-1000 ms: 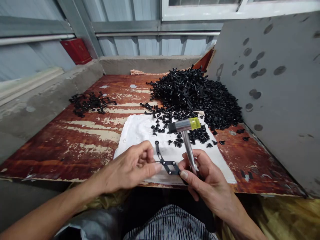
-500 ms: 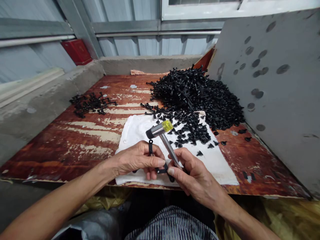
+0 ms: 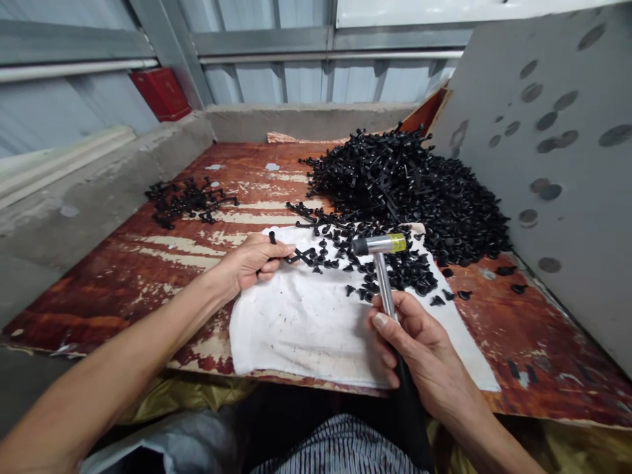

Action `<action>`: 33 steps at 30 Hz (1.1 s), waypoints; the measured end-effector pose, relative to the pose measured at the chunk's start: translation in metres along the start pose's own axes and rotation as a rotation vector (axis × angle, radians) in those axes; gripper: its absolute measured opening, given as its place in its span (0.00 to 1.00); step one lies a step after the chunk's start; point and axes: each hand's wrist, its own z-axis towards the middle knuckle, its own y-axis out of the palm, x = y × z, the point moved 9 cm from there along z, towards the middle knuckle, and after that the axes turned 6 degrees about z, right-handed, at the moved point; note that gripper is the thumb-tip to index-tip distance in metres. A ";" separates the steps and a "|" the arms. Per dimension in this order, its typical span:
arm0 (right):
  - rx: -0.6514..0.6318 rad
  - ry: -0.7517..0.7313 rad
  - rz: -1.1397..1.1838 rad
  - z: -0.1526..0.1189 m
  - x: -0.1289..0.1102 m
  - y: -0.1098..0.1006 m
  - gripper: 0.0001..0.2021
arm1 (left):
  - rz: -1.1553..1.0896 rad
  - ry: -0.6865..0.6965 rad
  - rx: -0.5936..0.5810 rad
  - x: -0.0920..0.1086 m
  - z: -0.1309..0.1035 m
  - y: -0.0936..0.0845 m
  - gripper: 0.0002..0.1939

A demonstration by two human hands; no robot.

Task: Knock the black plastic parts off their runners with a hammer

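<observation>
My right hand (image 3: 419, 349) is closed round a mallet (image 3: 384, 276) with a metal shaft, a black handle, one black face and one yellow face. Its head is up, over the scattered small black pieces (image 3: 419, 273). In my left hand (image 3: 254, 260) a thin black linked part (image 3: 306, 255) is pinched between thumb and fingers, above the left side of a white cloth (image 3: 296, 329). The far end of that part hangs near a few loose pieces, and whether it touches them I cannot tell.
A large heap of black parts (image 3: 395, 178) covers the back right of the worn red-brown table (image 3: 172, 270). A smaller pile (image 3: 185, 201) lies at the left. A grey panel (image 3: 553, 164) stands along the right side, and a low concrete ledge (image 3: 320, 122) runs behind.
My hands have moved apart. The left one has gone left and away from me with the black part, while the right one has shifted right with the mallet.
</observation>
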 end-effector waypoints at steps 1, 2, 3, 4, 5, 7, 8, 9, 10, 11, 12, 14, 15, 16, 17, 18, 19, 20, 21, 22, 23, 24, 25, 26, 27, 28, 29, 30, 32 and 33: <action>0.009 -0.001 0.023 0.000 0.000 -0.001 0.15 | -0.014 -0.011 0.001 -0.001 0.002 -0.001 0.10; 0.015 0.000 0.041 0.001 0.000 -0.001 0.15 | -0.032 -0.022 -0.002 -0.002 0.003 -0.001 0.11; 0.015 0.000 0.054 0.001 -0.001 -0.002 0.15 | -0.050 -0.036 -0.008 -0.003 0.004 -0.001 0.11; 0.013 0.003 0.062 0.002 -0.001 -0.001 0.15 | -0.067 -0.051 -0.017 -0.004 0.004 -0.001 0.11; 0.008 0.006 0.067 0.002 -0.001 -0.001 0.15 | -0.082 -0.063 -0.024 -0.005 0.004 0.000 0.11; -0.006 0.009 0.070 0.003 0.000 -0.001 0.15 | -0.101 -0.071 -0.039 -0.005 0.002 0.002 0.09; -0.013 0.008 0.073 0.004 0.000 0.000 0.15 | -0.109 -0.068 -0.041 -0.004 0.001 0.003 0.08; -0.017 0.007 0.075 0.004 0.000 -0.001 0.14 | -0.115 -0.064 -0.039 -0.003 0.001 0.003 0.09; -0.020 0.004 0.077 0.004 0.001 -0.001 0.14 | -0.120 -0.065 -0.033 -0.002 0.000 0.004 0.10; -0.021 0.000 0.080 0.004 0.001 -0.002 0.13 | -0.125 -0.072 -0.021 -0.002 0.000 0.004 0.11; -0.023 -0.004 0.082 0.004 0.001 -0.002 0.13 | -0.129 -0.086 -0.008 -0.002 0.000 0.004 0.14; -0.030 -0.007 0.082 0.004 0.001 -0.002 0.13 | -0.135 -0.120 0.009 -0.003 0.001 0.004 0.16; -0.033 -0.005 0.081 0.003 0.001 -0.001 0.12 | -0.135 -0.135 0.009 -0.003 0.002 0.004 0.17; -0.035 -0.005 0.083 0.003 0.001 -0.001 0.12 | -0.129 -0.148 0.008 -0.003 0.003 0.005 0.18; -0.034 -0.006 0.084 0.003 0.001 -0.001 0.12 | -0.118 -0.157 0.007 -0.003 0.004 0.005 0.18; -0.034 -0.010 0.087 0.003 0.000 -0.001 0.12 | -0.104 -0.163 0.008 -0.003 0.004 0.005 0.19; -0.032 -0.014 0.090 0.003 0.000 -0.001 0.12 | -0.090 -0.169 0.008 -0.003 0.004 0.005 0.19; -0.033 -0.021 0.093 0.003 0.000 -0.001 0.12 | -0.077 -0.173 0.010 -0.003 0.005 0.005 0.19; -0.035 -0.025 0.095 0.002 0.000 -0.001 0.12 | -0.068 -0.175 0.012 -0.003 0.005 0.005 0.19; -0.036 -0.028 0.096 0.002 0.000 -0.002 0.11 | -0.063 -0.175 0.014 -0.003 0.005 0.005 0.19; -0.036 -0.028 0.096 0.002 0.001 -0.002 0.11 | -0.059 -0.174 0.016 -0.003 0.005 0.006 0.19; -0.034 -0.030 0.097 0.002 0.002 -0.003 0.11 | -0.057 -0.171 0.019 -0.003 0.005 0.006 0.18; -0.031 -0.029 0.096 0.002 0.003 -0.004 0.11 | -0.055 -0.165 0.021 -0.003 0.005 0.006 0.18; -0.031 -0.028 0.093 0.002 0.003 -0.005 0.10 | -0.053 -0.157 0.022 -0.002 0.006 0.007 0.17; -0.031 -0.026 0.090 0.001 0.004 -0.006 0.10 | -0.050 -0.150 0.022 -0.002 0.006 0.008 0.17; -0.035 -0.027 0.086 0.001 0.004 -0.006 0.10 | -0.046 -0.144 0.023 -0.002 0.007 0.009 0.16; -0.040 -0.025 0.080 0.002 0.004 -0.005 0.10 | -0.038 -0.138 0.027 -0.002 0.007 0.009 0.16; -0.043 -0.024 0.076 0.002 0.004 -0.005 0.10 | -0.028 -0.133 0.033 -0.002 0.007 0.009 0.16; -0.047 -0.020 0.068 0.002 0.004 -0.004 0.10 | -0.010 -0.122 0.049 -0.003 0.008 0.009 0.16; -0.045 -0.017 0.065 0.002 0.004 -0.004 0.10 | -0.003 -0.113 0.056 -0.003 0.008 0.009 0.16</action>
